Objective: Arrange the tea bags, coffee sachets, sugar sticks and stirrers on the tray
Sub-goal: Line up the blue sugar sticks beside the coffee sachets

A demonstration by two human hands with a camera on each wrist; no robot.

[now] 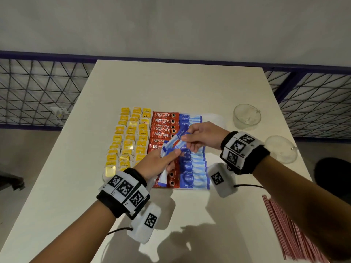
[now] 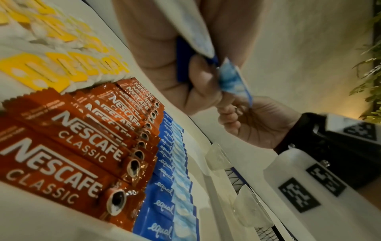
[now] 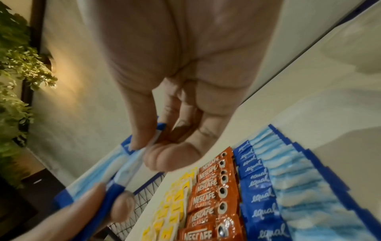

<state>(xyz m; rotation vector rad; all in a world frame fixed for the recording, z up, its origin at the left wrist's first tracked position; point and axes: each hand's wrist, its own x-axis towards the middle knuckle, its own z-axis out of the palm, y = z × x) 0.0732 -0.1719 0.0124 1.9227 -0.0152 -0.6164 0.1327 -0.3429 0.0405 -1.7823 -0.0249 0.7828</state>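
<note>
Sugar sticks (image 1: 171,146) are held as a small fan above the tray's blue row (image 1: 188,168) in the head view, clasped in the left hand (image 1: 157,164) while the right hand (image 1: 204,134) pinches the far end of one. From the left wrist, that stick (image 2: 233,79) is seen gripped between both hands. From the right wrist, thumb and fingertips (image 3: 142,135) are closed on its tip; its long axis runs toward the left hand (image 3: 86,210), so a pull rightward is judged likely.
</note>
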